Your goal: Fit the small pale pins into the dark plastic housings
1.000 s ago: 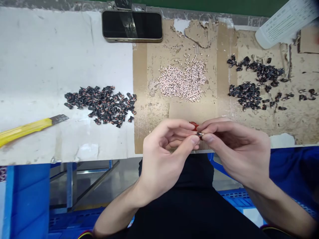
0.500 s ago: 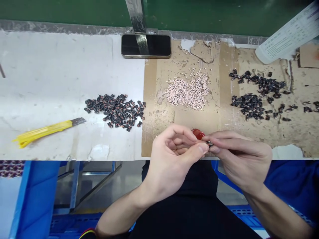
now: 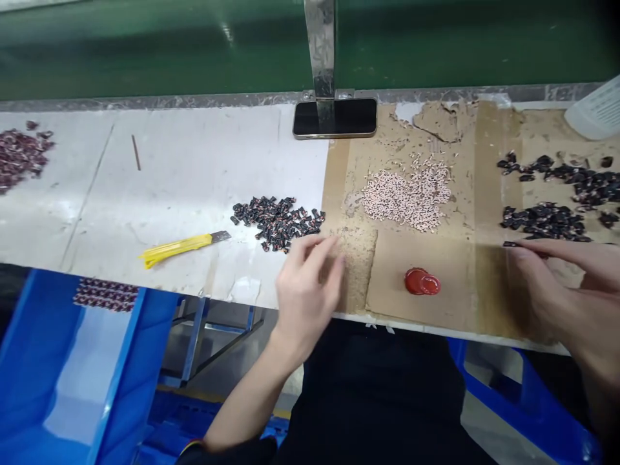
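Note:
My left hand (image 3: 307, 294) hovers over the table's front part, just below a pile of small black parts with copper-coloured ends (image 3: 281, 223). Its fingers are bent and apart, somewhat smeared, and nothing shows between them. At the right, my right hand (image 3: 574, 290) pinches a small black part (image 3: 509, 244) between thumb and fingertips, in front of another heap of black parts (image 3: 542, 219). Between the hands, two overlapping red discs (image 3: 422, 282) lie on a cardboard piece. Behind them spreads a pile of tiny pinkish pieces (image 3: 407, 200).
A yellow-handled cutter knife (image 3: 184, 247) lies on the white left side. A phone (image 3: 335, 119) rests by the metal post (image 3: 320, 51). Reddish parts (image 3: 22, 155) are heaped far left. A blue bin (image 3: 116, 381) stands below the edge; a white container (image 3: 593, 113) is back right.
My hands, together over the red discs before, have parted: the left toward the left black pile, the right to the right with a small part. The view has shifted left.

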{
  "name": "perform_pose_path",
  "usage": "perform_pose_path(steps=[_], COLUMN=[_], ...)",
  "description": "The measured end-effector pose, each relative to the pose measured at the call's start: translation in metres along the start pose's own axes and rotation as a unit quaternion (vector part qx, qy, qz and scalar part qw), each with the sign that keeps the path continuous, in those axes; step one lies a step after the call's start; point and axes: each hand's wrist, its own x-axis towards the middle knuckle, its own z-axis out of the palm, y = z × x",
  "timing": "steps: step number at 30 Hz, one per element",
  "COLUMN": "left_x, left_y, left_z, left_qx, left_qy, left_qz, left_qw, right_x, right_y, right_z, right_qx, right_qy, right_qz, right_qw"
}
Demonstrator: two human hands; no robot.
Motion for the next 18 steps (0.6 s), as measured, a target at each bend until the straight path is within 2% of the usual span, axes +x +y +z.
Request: perform_pose_path(steps=[1, 2, 4, 6, 9, 12, 14, 18], left_x=[-0.001, -0.002, -0.005, -0.006, -0.008, -0.009, -0.010, -0.012], left_y=[-0.010, -0.019, -0.029, -0.031, -0.026, -0.021, -0.021, -0.023], left_z=[-0.004, -0.007, -0.010, -0.011, -0.015, -0.021, -0.025, -0.031], left_qx=[0.072, 0.125, 0.192, 0.216, 0.201, 0.182, 0.180, 0.170], left_qy=[0.007, -0.007, -0.020, -0.022, -0.045, -0.078, -0.100, -0.135], left_qz=[0.019, 0.043, 0.085, 0.087, 0.058, 0.021, -0.001, -0.032], left_qw=[0.997, 0.991, 0.978, 0.972, 0.977, 0.980, 0.979, 0.976], right_x=[0.003, 0.005, 0.011, 0.017, 0.030, 0.047, 0.058, 0.071], right_y=[0.015, 0.026, 0.036, 0.031, 0.006, -0.023, -0.037, -0.046], right_z=[-0.006, -0.012, -0.018, -0.016, 0.005, 0.037, 0.056, 0.080], right_qx=[-0.131, -0.216, -0.284, -0.286, -0.266, -0.208, -0.197, -0.207], right_qy=[0.018, 0.033, 0.031, 0.028, 0.009, -0.092, -0.154, -0.203], right_qz=[-0.057, -0.083, -0.114, -0.121, -0.118, -0.104, -0.107, -0.130], right_qw=[0.990, 0.972, 0.952, 0.950, 0.957, 0.968, 0.962, 0.948])
